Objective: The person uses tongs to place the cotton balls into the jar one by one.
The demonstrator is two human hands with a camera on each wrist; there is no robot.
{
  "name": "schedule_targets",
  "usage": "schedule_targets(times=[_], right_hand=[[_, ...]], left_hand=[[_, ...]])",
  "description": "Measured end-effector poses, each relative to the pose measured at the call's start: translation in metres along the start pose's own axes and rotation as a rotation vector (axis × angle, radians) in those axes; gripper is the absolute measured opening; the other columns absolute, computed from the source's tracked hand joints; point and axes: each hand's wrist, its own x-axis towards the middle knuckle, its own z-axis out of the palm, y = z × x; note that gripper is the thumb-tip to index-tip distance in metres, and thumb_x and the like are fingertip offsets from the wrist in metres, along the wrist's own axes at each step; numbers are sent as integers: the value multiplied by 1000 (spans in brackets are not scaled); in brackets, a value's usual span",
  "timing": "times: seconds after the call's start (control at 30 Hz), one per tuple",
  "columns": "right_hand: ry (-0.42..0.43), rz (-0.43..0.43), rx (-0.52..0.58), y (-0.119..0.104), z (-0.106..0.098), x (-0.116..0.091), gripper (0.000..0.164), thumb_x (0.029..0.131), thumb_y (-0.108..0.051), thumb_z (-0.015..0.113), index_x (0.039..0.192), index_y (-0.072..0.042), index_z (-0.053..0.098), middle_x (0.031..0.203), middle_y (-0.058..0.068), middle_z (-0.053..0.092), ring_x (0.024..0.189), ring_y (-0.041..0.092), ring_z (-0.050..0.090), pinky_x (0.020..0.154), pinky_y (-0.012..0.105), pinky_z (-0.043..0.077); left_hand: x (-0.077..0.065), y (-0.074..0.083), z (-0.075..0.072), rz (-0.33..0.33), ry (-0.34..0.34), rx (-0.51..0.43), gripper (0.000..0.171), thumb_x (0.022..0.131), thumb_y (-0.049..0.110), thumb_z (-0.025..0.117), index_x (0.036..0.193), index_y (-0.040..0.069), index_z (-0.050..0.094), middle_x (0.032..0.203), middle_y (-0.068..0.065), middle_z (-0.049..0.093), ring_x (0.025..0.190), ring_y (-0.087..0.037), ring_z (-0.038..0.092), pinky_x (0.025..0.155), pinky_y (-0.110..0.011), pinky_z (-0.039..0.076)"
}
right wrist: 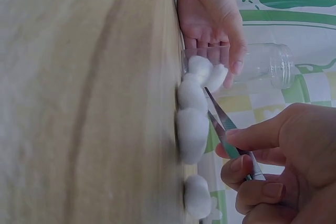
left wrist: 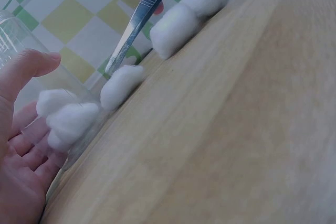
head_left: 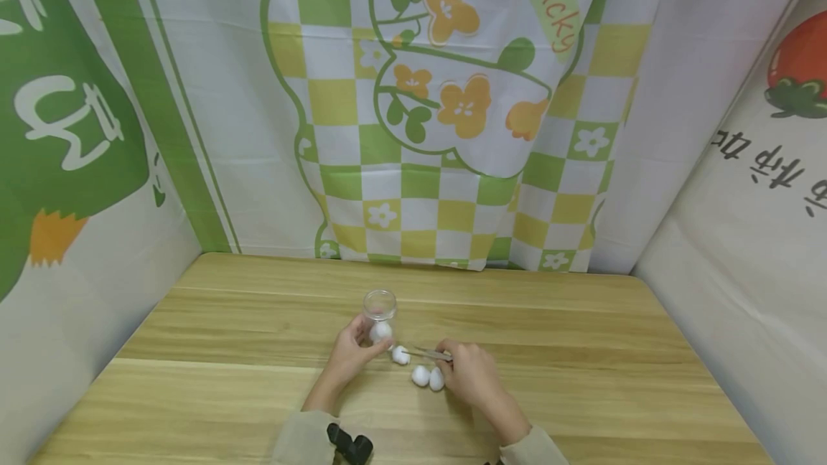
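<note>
A clear jar [head_left: 380,305] stands upright on the table with white cotton balls [left wrist: 72,121] at its bottom. My left hand [head_left: 352,351] grips it low down, the thumb on the near side and the fingers round the back. Between thumb and fingers, my right hand [head_left: 473,372] holds metal tweezers [left wrist: 135,30]. Their tips are spread and point down-left, right by a loose cotton ball [head_left: 401,355] beside the jar. Nearer to the right hand lie two more cotton balls, one [head_left: 421,377] close against the other [head_left: 436,379].
The wooden table [head_left: 258,314] runs back to a checkered cloth [head_left: 420,192] hanging behind it. Printed cloth walls rise at left and right. A black strap piece [head_left: 349,443] sits on the left sleeve.
</note>
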Motion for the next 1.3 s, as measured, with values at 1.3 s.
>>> schedule_targets(times=[1.3], right_hand=[[-35, -7, -38, -7, 5, 4, 7, 84, -12, 69, 90, -11, 71, 72, 2, 69, 54, 5, 46, 45, 17, 32]], left_hand=[[-1, 1, 0, -8, 5, 9, 60, 84, 13, 73, 136, 1, 47, 136, -22, 56, 130, -37, 52, 113, -50, 41]])
